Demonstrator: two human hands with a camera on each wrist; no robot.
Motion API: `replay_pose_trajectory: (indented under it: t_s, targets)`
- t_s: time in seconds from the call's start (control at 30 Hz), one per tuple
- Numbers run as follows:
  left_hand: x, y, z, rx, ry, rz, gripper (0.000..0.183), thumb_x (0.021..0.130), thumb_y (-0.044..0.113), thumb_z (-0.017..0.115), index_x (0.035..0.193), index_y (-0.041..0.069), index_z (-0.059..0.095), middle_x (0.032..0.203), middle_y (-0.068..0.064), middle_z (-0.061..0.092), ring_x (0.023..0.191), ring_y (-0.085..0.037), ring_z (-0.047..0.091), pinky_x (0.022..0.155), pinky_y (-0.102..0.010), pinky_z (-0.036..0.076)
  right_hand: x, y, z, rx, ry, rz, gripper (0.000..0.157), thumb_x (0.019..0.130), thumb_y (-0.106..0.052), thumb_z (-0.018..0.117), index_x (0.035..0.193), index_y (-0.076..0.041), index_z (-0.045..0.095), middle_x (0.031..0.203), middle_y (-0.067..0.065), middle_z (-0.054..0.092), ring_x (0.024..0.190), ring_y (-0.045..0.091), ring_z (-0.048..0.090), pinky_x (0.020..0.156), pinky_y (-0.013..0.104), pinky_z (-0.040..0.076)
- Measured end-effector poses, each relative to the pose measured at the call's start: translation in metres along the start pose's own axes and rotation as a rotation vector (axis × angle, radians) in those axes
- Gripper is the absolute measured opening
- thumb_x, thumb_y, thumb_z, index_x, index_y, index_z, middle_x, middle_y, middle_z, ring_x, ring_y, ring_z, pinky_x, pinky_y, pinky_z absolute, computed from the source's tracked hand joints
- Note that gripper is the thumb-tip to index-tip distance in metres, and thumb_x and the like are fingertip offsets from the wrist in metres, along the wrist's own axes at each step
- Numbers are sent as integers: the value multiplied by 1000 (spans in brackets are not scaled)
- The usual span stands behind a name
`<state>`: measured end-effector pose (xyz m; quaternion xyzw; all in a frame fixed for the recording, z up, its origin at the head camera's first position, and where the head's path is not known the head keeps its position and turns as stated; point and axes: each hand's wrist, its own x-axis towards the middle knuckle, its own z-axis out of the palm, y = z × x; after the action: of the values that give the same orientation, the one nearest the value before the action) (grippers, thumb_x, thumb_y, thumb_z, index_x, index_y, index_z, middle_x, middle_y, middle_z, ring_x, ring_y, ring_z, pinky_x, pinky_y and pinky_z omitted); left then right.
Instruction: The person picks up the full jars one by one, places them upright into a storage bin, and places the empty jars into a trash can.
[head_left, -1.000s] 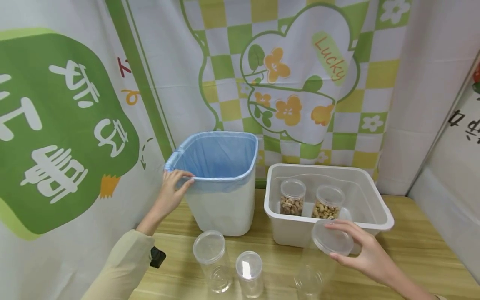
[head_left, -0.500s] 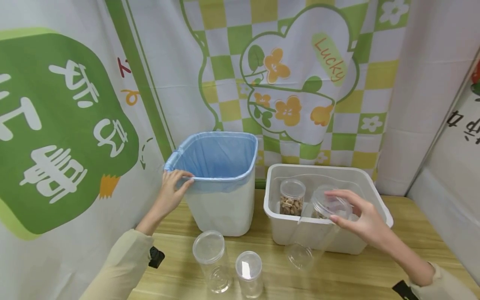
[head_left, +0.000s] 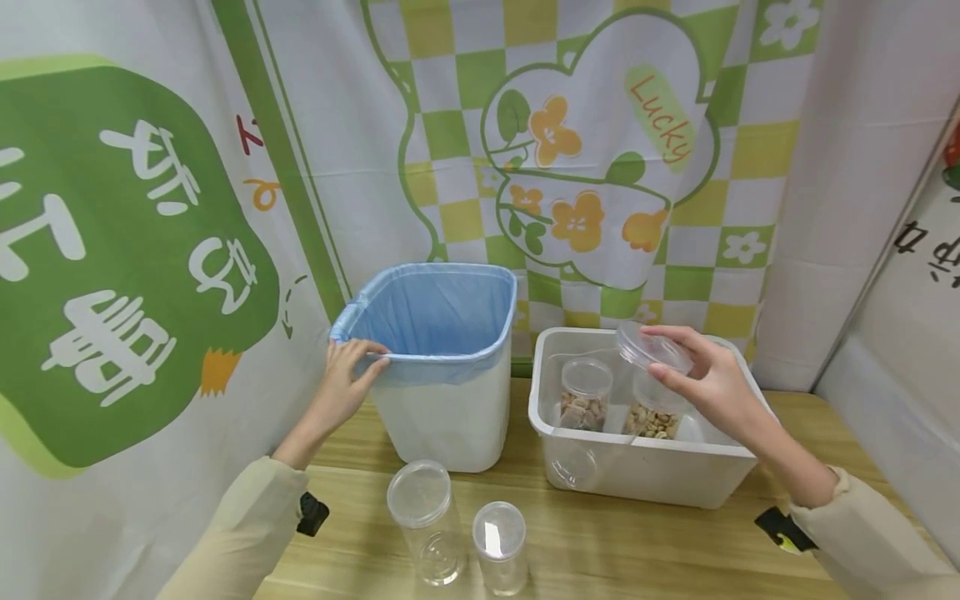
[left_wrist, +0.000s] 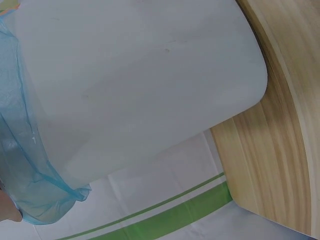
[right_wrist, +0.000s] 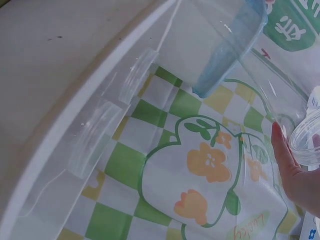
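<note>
My left hand point(head_left: 347, 373) grips the near-left rim of a white trash bin point(head_left: 442, 417) lined with a blue bag point(head_left: 450, 310). In the left wrist view, a fingertip point(left_wrist: 9, 209) shows beside the bag's folded edge. My right hand point(head_left: 708, 379) holds a tall clear plastic jar point(head_left: 651, 347) by its lidded end, over the grey-white tub point(head_left: 637, 475). The jar slants, its base down to the left in front of the tub's wall. Inside the tub stand two lidded jars of nuts, a left one point(head_left: 585, 396) and a right one point(head_left: 654, 417).
Two lidded clear jars stand on the wooden table point(head_left: 360, 542) in front: a taller jar point(head_left: 423, 521) and a shorter jar point(head_left: 501, 546). A patterned curtain point(head_left: 480, 167) hangs close behind the bin and tub.
My right hand has lifted the clear jar from in front of the tub, up and back over it, tilting it further. My left hand has stayed on the bin's rim.
</note>
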<state>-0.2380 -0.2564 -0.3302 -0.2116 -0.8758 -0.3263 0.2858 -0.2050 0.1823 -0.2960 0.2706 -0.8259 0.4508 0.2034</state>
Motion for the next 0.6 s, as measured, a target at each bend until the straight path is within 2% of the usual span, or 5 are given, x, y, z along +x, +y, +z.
replay_pose_trajectory:
  t_s: [0.07, 0.13, 0.2, 0.33, 0.6]
  targets:
    - [0, 0, 0, -1, 0, 0, 12, 83, 3, 57, 93, -3, 58, 93, -18, 59, 101, -35, 45, 102, -59, -4, 5, -1, -1, -6, 4, 22, 39, 82, -11, 62, 120, -16, 53, 120, 0, 53, 67, -5, 46, 46, 16, 38]
    - [0, 0, 0, 0, -1, 1, 11, 83, 3, 57, 93, -3, 58, 93, -18, 59, 101, -35, 45, 102, -59, -4, 10, -3, -1, 5, 5, 36, 38, 83, -13, 60, 121, -16, 53, 124, 5, 51, 85, -3, 50, 55, 13, 43]
    - [0, 0, 0, 0, -3, 3, 12, 83, 3, 57, 93, -3, 58, 93, -19, 59, 101, -35, 45, 102, -59, -4, 16, -5, -1, 44, 9, 39, 38, 84, -12, 59, 121, -14, 52, 125, 7, 50, 102, -1, 47, 66, 12, 45]
    - [0, 0, 0, -2, -6, 3, 12, 84, 3, 56, 93, -3, 58, 93, -18, 59, 101, -35, 45, 102, -58, -5, 27, -7, -1, 90, 36, 12, 36, 85, -10, 57, 121, -9, 52, 120, 6, 52, 95, 2, 52, 65, 12, 45]
    - [0, 0, -1, -3, -11, -6, 12, 84, 4, 56, 94, -3, 58, 94, -18, 58, 102, -35, 45, 102, -59, -5, 54, -16, -3, 212, 90, -3, 33, 86, -9, 55, 118, -2, 52, 120, 24, 50, 85, 2, 57, 64, 12, 48]
